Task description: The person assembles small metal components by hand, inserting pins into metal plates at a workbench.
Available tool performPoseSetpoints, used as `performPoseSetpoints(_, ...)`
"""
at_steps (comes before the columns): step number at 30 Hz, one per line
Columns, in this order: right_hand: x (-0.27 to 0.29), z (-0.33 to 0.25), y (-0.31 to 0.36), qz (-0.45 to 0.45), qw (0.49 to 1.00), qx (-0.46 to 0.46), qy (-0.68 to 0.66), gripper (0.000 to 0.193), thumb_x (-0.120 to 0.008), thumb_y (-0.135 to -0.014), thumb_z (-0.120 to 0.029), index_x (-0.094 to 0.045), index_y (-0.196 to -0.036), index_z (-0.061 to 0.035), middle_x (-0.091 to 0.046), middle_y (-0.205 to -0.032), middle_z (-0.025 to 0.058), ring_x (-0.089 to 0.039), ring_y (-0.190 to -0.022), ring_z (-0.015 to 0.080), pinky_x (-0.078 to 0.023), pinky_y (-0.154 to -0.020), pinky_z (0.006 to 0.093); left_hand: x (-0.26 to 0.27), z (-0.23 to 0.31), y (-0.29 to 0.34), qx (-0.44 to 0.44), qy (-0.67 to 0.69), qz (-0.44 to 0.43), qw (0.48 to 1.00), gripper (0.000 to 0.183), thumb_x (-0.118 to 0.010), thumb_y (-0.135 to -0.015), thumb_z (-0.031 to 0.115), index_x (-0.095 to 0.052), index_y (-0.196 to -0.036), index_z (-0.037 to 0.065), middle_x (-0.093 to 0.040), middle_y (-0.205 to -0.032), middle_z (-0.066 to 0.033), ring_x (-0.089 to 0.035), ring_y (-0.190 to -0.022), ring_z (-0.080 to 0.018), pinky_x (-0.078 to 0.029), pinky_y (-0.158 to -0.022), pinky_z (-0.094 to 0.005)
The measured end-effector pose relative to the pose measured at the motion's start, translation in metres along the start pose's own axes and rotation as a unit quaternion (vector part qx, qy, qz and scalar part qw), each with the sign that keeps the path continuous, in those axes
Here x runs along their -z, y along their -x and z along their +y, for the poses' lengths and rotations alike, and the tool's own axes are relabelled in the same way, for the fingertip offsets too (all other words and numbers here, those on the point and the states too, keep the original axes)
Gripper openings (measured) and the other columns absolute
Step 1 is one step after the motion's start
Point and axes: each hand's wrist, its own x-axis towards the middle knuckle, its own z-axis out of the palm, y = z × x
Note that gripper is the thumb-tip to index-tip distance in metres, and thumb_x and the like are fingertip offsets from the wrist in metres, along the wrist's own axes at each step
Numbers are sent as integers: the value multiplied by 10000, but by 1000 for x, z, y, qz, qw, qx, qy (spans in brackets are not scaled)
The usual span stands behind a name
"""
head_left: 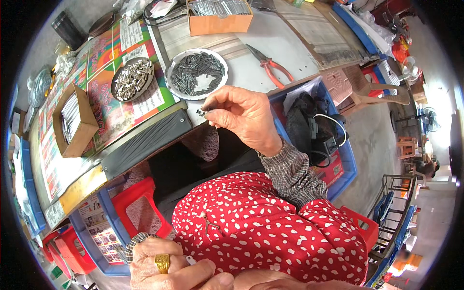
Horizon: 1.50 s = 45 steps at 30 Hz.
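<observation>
My right hand (244, 118) is at the table's near edge, just below a white plate (169, 82) of thin dark metal pins (195, 72). Thumb and forefinger are pinched on small dark pieces (200, 112), too tiny to name. My left hand (166, 266), with a gold ring, is raised low in the view, close to the camera. Its fingers are curled, and a small whitish bit (191, 260) shows between them; its kind is unclear. Left of the plate, a dark round dish (116, 92) holds short silvery metal pieces (133, 79).
Red-handled pliers (270, 66) lie right of the plate. A cardboard box (220, 25) of metal rods stands behind; another open box (87, 128) is at left. A blue crate (345, 169) with a black bag sits beside my right arm. A red stool (140, 195) is below the table.
</observation>
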Motion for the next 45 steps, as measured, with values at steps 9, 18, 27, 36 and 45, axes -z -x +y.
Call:
performPoseSetpoints(9, 0, -2, -1, 0, 1000, 3, -1, 129, -632, -816, 12, -612, -943, 27, -605, -849, 2, -551, -777, 46, -473, -682, 185, -1, -2, -1, -10, -10, 8, 1000, 248, -692, -672, 47, -641, -904, -25, -592, -808, -143, -556, -530, -184, -438, -488, -308)
performPoseSetpoints(18, -9, -22, 12, -40, 997, 5, -61, 104, -624, -831, -1, -597, -926, 30, -596, -810, 17, -554, -708, 56, -469, -637, 188, -25, -39, 11, 86, -150, 108, 979, 181, -732, -655, 31, -683, -830, 33, -632, -706, -76, -608, -554, -156, -447, -433, -238)
performPoseSetpoints(27, -25, -27, 16, -76, 975, -19, -208, 151, -633, -829, -72, -553, -868, 51, -577, -777, 131, -577, -675, 179, -486, -588, 274, -53, -70, 20, 302, -92, 212, 925, 188, -716, -678, -45, -629, -836, 7, -622, -720, -85, -606, -602, -186, -461, -525, -262)
performPoseSetpoints(36, -28, -19, 14, -89, 971, -15, -221, 201, -659, -820, -132, -561, -855, 39, -564, -786, 129, -555, -671, 171, -470, -546, 260, -55, -74, 22, 286, -101, 231, 924, 179, -719, -682, -34, -636, -834, 14, -615, -713, -76, -589, -579, -179, -449, -507, -259)
performPoseSetpoints(45, -29, -18, 14, -90, 971, -24, -221, 195, -659, -819, -128, -559, -840, 38, -545, -782, 118, -537, -656, 160, -453, -539, 245, -57, -74, 23, 294, -108, 222, 923, 130, -686, -727, -58, -615, -831, -24, -613, -713, -71, -569, -597, -102, -450, -554, -210)
